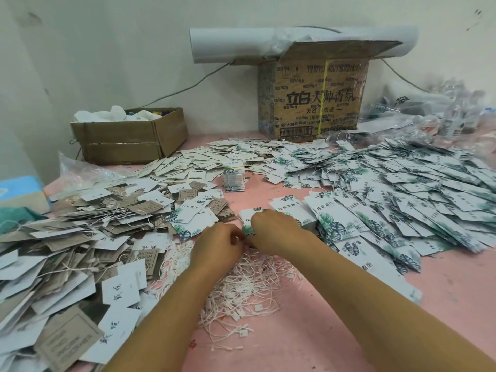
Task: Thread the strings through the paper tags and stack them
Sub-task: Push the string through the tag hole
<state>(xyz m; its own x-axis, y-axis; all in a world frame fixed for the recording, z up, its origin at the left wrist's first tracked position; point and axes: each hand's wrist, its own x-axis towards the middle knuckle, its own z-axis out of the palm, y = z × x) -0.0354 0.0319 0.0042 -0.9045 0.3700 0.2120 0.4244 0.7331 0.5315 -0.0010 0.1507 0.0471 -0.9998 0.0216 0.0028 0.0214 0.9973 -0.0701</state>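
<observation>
My right hand (276, 229) grips a white paper tag with green leaf print (248, 216) at the table's middle. My left hand (218, 244) meets it from the left, fingers curled and pinching at the tag's near edge; the string between the fingers is too small to make out. A loose heap of white strings with small plastic locks (241, 288) lies under and in front of both hands. A big spread of leaf-print tags (402, 189) covers the right side. Grey and white tags with strings (69, 251) pile on the left.
A banded stack of tags (234, 179) stands beyond the hands. A low cardboard box (128, 140) and a tall printed carton (314, 100) sit against the back wall. Plastic bags (442, 119) lie at far right. The pink tabletop (335, 318) shows near the front.
</observation>
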